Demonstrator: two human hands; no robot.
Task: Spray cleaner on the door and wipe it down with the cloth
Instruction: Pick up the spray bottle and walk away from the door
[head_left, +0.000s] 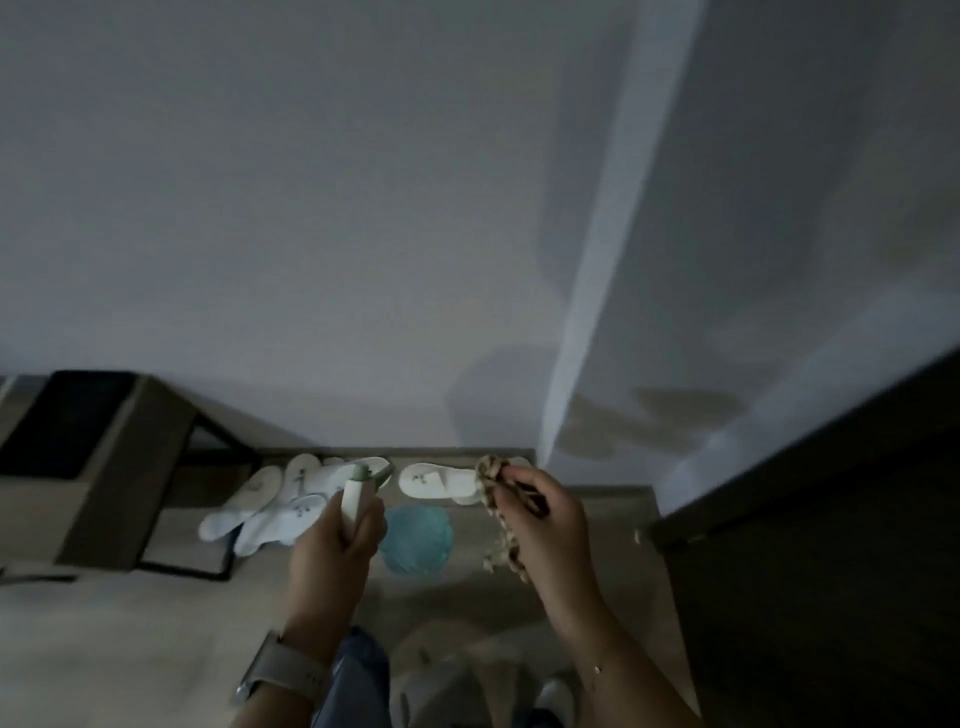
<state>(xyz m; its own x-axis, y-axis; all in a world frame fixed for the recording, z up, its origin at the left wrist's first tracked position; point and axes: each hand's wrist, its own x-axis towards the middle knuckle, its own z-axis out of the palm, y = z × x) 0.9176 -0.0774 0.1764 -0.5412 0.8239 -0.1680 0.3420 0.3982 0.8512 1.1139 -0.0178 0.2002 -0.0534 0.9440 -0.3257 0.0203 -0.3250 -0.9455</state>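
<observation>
Biggest thing ahead of you is the pale wall (311, 208), with a lit vertical edge (613, 260) right of centre. Past that edge sits a pale panel (779, 208), and a dark slab (831, 545) fills the lower right. Dim and blurred, so I can't tell which of those two is the door; the dark slab looks likelier.

Floor (130, 649) is light wood-look. A dark-framed rack (119, 467) stands on the left against the wall. White slippers (280, 504) are piled by the skirting, one more slipper (436, 480) lies apart to their right, and a round teal mat (415, 540) sits between your hands from this view.

Left hand (332, 551), watch (283, 670) on the wrist, is wrapped around the spray bottle (356, 496). Green nozzle is up and forward, probably so you can fire without regripping. It's low, well away from any vertical surface, so nothing looks sprayed yet.

Right hand (540, 519) pinches the patterned cloth (498, 509) near its top. The rest hangs loose below the fingers, bunched rather than spread flat. You'll likely want to fold it into a pad before wiping.

No brand, label or text readable on the bottle; slippers carry small marks, illegible.
</observation>
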